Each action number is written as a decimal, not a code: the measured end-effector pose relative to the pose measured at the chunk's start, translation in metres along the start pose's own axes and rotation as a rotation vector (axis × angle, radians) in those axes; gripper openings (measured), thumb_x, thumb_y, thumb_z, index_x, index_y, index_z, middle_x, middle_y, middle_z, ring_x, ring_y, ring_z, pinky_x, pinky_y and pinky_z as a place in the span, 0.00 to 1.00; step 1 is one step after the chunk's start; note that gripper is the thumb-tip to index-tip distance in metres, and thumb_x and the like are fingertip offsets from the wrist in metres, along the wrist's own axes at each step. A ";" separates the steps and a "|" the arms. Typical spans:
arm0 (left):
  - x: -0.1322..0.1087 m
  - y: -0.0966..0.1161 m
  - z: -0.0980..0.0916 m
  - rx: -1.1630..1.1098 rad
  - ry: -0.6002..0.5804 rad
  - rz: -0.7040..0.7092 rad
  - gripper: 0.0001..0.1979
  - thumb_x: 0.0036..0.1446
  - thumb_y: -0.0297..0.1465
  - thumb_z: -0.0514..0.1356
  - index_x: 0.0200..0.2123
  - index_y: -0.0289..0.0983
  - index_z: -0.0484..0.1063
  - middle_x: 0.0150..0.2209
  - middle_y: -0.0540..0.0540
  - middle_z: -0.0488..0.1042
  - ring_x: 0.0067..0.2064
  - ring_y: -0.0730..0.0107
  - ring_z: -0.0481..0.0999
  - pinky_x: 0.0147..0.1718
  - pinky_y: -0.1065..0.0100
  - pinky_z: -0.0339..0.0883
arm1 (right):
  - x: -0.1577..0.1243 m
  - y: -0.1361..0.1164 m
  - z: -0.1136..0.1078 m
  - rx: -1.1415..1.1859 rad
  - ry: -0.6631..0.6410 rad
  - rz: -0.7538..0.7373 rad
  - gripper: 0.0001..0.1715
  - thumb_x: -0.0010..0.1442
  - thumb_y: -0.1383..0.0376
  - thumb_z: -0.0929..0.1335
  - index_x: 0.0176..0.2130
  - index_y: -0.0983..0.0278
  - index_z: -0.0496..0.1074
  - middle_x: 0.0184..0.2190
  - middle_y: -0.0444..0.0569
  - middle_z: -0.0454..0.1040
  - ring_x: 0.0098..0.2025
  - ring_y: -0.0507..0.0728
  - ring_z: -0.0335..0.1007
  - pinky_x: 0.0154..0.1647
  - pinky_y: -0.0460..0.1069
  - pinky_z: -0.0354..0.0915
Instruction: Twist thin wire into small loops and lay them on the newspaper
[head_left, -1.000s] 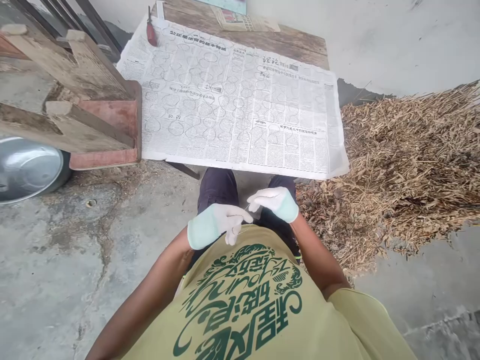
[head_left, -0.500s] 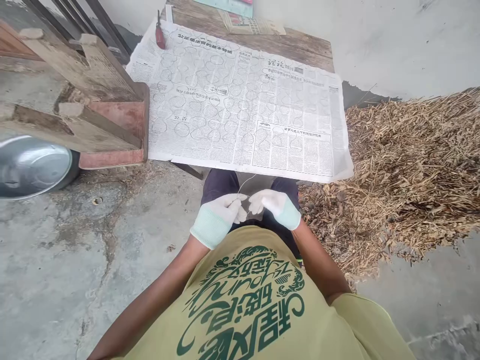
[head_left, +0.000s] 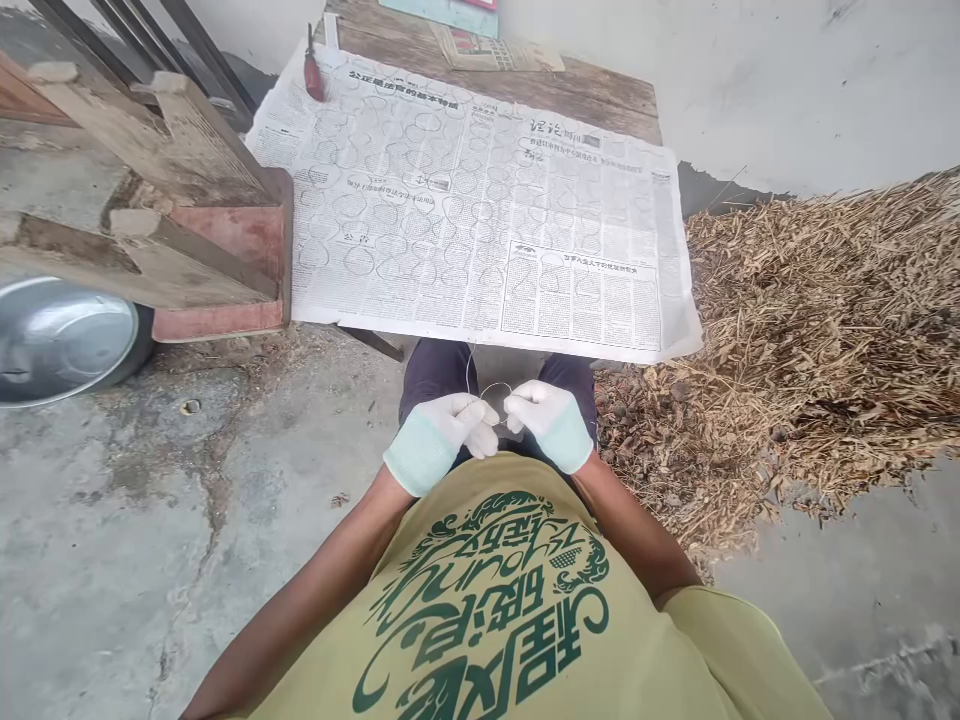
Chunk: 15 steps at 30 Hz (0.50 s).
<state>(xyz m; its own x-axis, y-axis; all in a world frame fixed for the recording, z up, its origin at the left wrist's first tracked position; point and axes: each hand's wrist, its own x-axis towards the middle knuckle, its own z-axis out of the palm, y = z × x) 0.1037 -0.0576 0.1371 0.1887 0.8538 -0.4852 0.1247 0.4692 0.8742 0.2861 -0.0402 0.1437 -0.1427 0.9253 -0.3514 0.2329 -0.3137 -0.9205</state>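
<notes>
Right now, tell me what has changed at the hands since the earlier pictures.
The left hand has moved forward and the right hand back toward the body, so the two now sit level, fingertips meeting. The thin strand between them now rises in a small loop toward the newspaper. Both still pinch it. The newspaper and straw pile stayed as they were.

Room for the left hand (head_left: 439, 440) and right hand (head_left: 547, 425) lies leftward over the concrete floor (head_left: 150, 520) — the edge of the newspaper (head_left: 472, 200) sits just ahead, straw (head_left: 810, 340) piles to the right, and a wooden frame (head_left: 150, 190) stands far left.
</notes>
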 end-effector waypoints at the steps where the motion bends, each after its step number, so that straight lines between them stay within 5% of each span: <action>1: 0.000 -0.002 0.000 -0.032 -0.027 0.000 0.16 0.63 0.42 0.59 0.35 0.35 0.77 0.24 0.43 0.81 0.26 0.64 0.80 0.30 0.64 0.76 | -0.001 0.000 0.001 -0.003 0.026 -0.013 0.09 0.57 0.65 0.68 0.25 0.61 0.73 0.21 0.42 0.76 0.25 0.51 0.71 0.30 0.46 0.68; 9: 0.001 -0.017 -0.005 -0.199 -0.191 -0.079 0.24 0.60 0.52 0.63 0.37 0.34 0.78 0.26 0.40 0.82 0.26 0.60 0.82 0.30 0.60 0.78 | -0.003 0.001 0.001 -0.006 0.028 0.018 0.09 0.57 0.65 0.68 0.25 0.61 0.72 0.20 0.42 0.75 0.24 0.52 0.70 0.31 0.47 0.67; 15: 0.003 -0.010 -0.011 -0.035 -0.079 0.010 0.27 0.60 0.51 0.65 0.51 0.35 0.80 0.46 0.38 0.84 0.48 0.54 0.84 0.51 0.56 0.77 | -0.004 -0.002 -0.003 -0.068 -0.004 0.072 0.10 0.57 0.65 0.67 0.24 0.61 0.71 0.19 0.41 0.75 0.23 0.51 0.70 0.30 0.46 0.66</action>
<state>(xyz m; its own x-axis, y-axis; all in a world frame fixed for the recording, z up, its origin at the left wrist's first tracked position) 0.0923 -0.0569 0.1272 0.2658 0.8387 -0.4753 0.0882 0.4698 0.8783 0.2894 -0.0432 0.1475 -0.1272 0.8997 -0.4175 0.3072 -0.3645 -0.8791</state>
